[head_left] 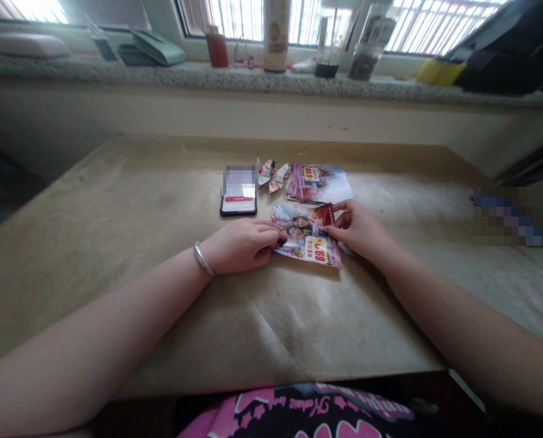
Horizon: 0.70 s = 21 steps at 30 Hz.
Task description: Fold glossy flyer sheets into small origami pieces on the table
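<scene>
A glossy printed flyer (305, 234) with photos and a yellow price box lies just above the table, turned sideways between my hands. My left hand (246, 245), with a silver bangle at the wrist, pinches its left edge. On the opposite side my right hand (360, 228) grips the right edge between thumb and fingers. Right behind the flyer is a stack of similar flyers (326, 182). Small folded paper pieces (274, 176) in white and red sit beside that stack. A phone (238, 191) with its screen lit, partly blurred out, lies beyond my left hand.
The brown-covered table (162, 188) reaches back to the wall. Along the granite windowsill (235, 76) stand a red bottle (217, 47), a tall pale bottle (276, 36), clear containers and a green folded case (155, 48). A blurred blue item (511, 216) lies at the right.
</scene>
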### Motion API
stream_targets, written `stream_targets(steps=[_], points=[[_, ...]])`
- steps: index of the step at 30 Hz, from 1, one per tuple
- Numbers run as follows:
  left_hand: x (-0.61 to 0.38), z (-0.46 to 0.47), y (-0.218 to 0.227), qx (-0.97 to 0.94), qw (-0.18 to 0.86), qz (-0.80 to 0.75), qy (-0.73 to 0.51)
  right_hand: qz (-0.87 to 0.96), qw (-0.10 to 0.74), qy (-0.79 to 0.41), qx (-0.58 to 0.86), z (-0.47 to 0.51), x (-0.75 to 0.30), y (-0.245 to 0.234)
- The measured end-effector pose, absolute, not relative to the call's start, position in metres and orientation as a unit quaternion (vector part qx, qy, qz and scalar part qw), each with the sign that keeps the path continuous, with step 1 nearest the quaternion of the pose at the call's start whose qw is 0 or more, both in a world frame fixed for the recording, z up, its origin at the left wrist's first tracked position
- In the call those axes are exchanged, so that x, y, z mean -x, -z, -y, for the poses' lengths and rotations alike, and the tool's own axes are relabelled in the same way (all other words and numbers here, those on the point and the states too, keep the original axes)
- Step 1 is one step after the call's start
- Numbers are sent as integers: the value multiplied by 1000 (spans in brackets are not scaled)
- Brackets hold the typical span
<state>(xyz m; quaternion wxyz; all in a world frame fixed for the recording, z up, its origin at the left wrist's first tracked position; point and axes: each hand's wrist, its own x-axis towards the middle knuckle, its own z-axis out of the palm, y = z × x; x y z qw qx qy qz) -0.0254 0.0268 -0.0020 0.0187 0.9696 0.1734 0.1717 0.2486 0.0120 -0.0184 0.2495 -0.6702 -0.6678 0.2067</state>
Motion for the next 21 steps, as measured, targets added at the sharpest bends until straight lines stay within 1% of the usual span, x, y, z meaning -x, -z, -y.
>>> stream_targets(steps=[3,5,8,10,12,14,17,21], points=[[26,-27,1,-968,24,-185,-166,676,240,-220,661,-11,-250,18],[27,-26,0,-969,31,-186,-162,689,229,-206,656,-9,-251,16],[27,-25,-2,-970,43,-191,-147,731,235,-115,630,-6,-251,13],[27,-25,-2,-971,45,-194,-135,773,243,-37,584,-5,-250,11],[27,-25,-1,-973,31,-190,-131,822,239,8,516,-4,-248,11],[25,-25,0,-974,3,-181,-134,867,221,14,446,-4,-244,13],[24,-26,2,-975,-37,-167,-140,911,186,-12,369,-5,-240,15],[23,-25,1,-973,-72,-166,-146,924,166,-33,342,-5,-237,14]])
